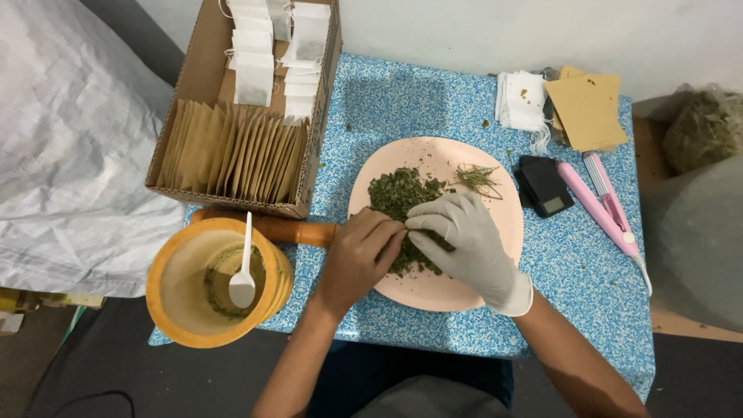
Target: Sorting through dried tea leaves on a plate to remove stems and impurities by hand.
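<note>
Bare left hand (pixel 362 255) and gloved right hand (pixel 463 236), fingertips meeting, each grip pinching dried green herbs (pixel 398 193) on a pink plate (pixel 445 290), wooden mortar (pixel 193 310) near on the blue surface (pixel 588 271).

Dried green herbs (pixel 398 193) – a loose heap – lie on the pink plate (pixel 464 155).

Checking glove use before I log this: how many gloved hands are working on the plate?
1. The right hand wears a white glove and rests on the dried green herbs on the pink plate. The left hand beside it is bare.
</note>
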